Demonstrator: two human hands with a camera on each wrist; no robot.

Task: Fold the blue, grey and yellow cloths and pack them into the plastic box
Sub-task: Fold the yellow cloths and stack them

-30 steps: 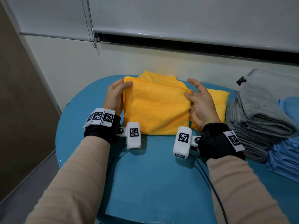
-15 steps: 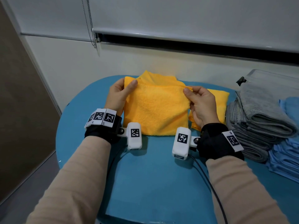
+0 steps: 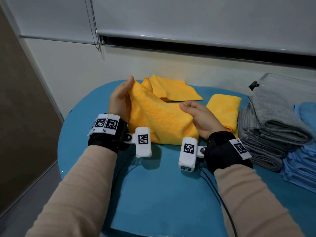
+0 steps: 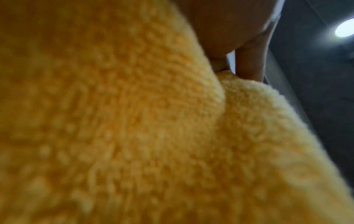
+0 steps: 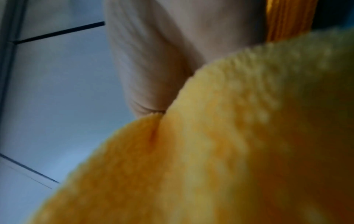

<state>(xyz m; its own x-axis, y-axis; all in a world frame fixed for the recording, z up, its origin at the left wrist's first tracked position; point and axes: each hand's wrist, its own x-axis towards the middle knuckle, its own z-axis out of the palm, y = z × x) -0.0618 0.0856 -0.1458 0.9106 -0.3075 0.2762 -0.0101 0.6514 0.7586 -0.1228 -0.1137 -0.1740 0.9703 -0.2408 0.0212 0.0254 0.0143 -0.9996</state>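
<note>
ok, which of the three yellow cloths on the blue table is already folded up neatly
The yellow cloth lying folded beside the grey towel stack. The held one is still gripped by both hands; the far one lies spread.

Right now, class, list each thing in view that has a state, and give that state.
held yellow cloth: lifted off the table, gripped by both hands
left hand: grips its far corner
right hand: grips its right edge
far yellow cloth: lying unfolded
folded yellow cloth: folded
grey cloths: folded, stacked
blue cloths: folded, stacked
</note>
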